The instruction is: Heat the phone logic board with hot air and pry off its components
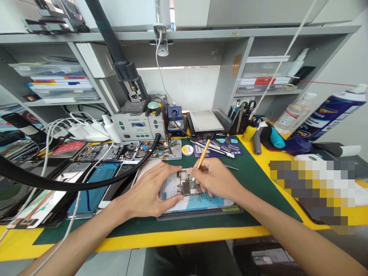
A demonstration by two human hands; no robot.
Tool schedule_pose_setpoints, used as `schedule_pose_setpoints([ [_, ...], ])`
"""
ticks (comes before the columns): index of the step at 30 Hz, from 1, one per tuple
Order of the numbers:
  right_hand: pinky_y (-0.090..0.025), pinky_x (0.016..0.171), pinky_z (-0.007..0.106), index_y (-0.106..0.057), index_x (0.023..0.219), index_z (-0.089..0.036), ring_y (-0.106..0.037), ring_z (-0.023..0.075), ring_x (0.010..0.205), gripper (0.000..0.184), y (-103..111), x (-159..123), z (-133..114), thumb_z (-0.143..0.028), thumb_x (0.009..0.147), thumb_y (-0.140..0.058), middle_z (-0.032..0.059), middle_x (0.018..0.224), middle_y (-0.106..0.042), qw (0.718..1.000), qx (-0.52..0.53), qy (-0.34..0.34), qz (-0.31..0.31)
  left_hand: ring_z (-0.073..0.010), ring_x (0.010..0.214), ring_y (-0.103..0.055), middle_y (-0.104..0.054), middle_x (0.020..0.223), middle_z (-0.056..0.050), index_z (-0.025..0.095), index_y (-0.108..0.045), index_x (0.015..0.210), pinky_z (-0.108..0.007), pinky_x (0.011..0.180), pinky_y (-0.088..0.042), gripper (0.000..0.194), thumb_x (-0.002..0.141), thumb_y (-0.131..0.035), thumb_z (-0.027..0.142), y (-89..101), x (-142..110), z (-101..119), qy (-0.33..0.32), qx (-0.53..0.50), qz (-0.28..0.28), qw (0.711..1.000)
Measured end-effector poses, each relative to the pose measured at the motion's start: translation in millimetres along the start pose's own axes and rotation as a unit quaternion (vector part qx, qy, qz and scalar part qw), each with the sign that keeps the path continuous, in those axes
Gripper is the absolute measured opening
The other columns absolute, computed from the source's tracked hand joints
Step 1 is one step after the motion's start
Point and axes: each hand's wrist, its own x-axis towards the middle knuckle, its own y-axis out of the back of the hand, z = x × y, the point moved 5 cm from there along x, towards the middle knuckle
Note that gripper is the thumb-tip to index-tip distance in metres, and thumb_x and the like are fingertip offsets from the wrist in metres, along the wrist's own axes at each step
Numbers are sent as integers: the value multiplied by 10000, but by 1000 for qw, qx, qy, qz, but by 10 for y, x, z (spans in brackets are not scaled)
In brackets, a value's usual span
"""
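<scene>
A phone circuit board lies on a white and blue sheet over a grey work pad. My left hand steadies the board at its left side, forefinger at the upper corner and thumb at the lower one. In my right hand is a slim gold-coloured pen-like tool, held like a pencil and slanting up to the right. Its tip is down at the board's upper right part, mostly hidden by my fingers, so I cannot tell what kind of tip it has.
Opened phones line the left side. A tray of small parts sits behind my left hand. Across the front left arcs a black hose. A hot-air station, a soldering iron and a hot plate stand at the back.
</scene>
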Motion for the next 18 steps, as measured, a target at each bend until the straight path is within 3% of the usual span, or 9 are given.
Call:
schedule_pose_setpoints([
  [18, -355, 310, 176, -519, 687, -172, -455, 71, 291, 334, 6, 10, 6, -392, 938, -539, -25, 475, -573, 1000, 14, -1, 4, -273, 1198, -597, -626, 1313, -120, 188, -464, 1388, -433, 1047, -481, 608, 874, -650, 451, 22, -5, 8, 2, -4, 3, 1000],
])
